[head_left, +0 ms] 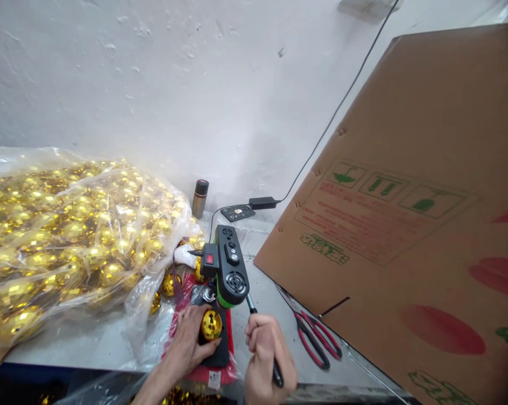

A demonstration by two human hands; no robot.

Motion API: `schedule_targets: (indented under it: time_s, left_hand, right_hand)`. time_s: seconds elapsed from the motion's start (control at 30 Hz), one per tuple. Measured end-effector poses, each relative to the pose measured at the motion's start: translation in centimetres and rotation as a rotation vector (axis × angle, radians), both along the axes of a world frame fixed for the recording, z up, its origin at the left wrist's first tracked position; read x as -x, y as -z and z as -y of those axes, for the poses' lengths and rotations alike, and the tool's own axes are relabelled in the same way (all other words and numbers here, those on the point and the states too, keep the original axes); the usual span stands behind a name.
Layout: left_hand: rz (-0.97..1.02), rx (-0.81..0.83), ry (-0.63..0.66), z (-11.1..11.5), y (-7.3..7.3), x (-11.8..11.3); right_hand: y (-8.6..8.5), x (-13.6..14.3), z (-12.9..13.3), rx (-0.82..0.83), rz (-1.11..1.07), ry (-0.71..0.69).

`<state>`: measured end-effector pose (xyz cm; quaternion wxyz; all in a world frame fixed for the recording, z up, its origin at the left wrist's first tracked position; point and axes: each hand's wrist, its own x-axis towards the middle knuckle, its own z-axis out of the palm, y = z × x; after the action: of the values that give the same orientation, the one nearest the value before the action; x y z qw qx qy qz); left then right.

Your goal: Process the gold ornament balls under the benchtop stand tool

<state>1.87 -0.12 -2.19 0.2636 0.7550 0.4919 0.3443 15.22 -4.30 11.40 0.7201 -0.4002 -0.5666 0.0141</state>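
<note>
Left hand: thumb and fingers bent around one gold ball, grasping from the left side and near edge.
Right hand: fist clenched on the black grip of a lever, well right of the ball.

Gold ball: faceted, round, without a long axis; dark marking uppermost. Placed over a black base plate, in the left hand's hold, left hand nearer by far. Directly on the near side of a black hand-press machine, slightly left of its near end; apparently just clear of the housing, exact gap not possible to tell.

Machine: long axis away from the body toward the wall, far end slightly leftward. Lever: slanting from the machine's near right side down and rightward to the right fist. Ball and lever thus on opposite sides of the machine's near end, one to each hand.

Under and around the base: red plastic sheet, on the pale desk.
At the machine's left: small box with red switch; loose gold ball near a large clear bag of gold balls.
Farther out, by the wall: dark can, patterned dark slab, black adapter.
To the right: red-and-black-handled shears, big cardboard box.
</note>
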Motion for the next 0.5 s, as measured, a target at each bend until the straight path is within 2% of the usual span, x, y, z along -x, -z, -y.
schedule_targets:
  time_s: [0.1,0.17,0.23,0.27,0.37,0.4,0.5]
  left_hand:
    - [0.023,-0.113,-0.001,2.0,2.0,1.6]
    - [0.029,-0.208,0.016,3.2,2.8,3.4]
    - [0.004,-0.247,0.009,3.4,2.6,5.4]
    - [-0.021,-0.247,-0.038,3.0,2.1,6.3]
    - [-0.100,-0.270,-0.343,-0.4,-0.3,7.4]
    - [-0.142,-0.271,-0.384,-1.9,-1.0,7.3]
    - [-0.278,-0.187,-0.346,-6.0,-2.7,6.3]
  right_hand:
    - [-2.4,-0.6,0.0,0.025,0.049,-0.044]
    - [-2.3,-0.6,0.1,0.005,0.059,-0.040]
    - [-1.3,-0.2,0.2,-0.006,0.044,-0.019]
    - [-0.8,0.0,0.3,-0.011,0.033,-0.009]
    - [0.3,0.5,0.4,-0.029,0.011,0.006]
    - [0.5,0.5,0.4,-0.035,0.012,0.008]
    - [0.5,0.3,0.4,-0.037,0.042,0.004]
